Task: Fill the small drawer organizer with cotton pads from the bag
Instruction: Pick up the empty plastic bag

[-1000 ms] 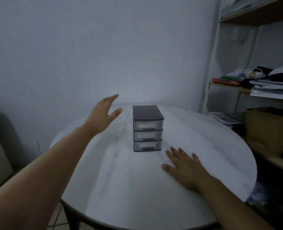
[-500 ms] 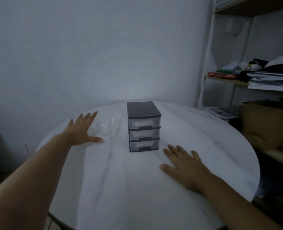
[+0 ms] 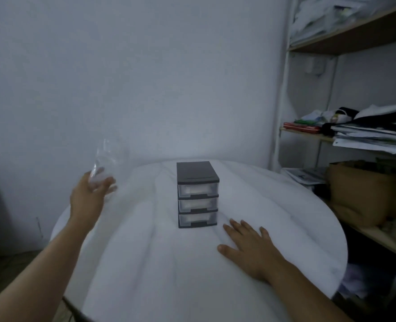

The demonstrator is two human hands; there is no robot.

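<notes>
While left hand (image 3: pixel 88 196) grips its base, bag (image 3: pixel 109 156) stands upright.

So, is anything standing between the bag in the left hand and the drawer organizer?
Nothing visible lies on the table between the bag, held by the left hand, and the organizer. The right hand rests flat near its front right, off that path. All three drawers look shut, though, so one must open first.
</notes>
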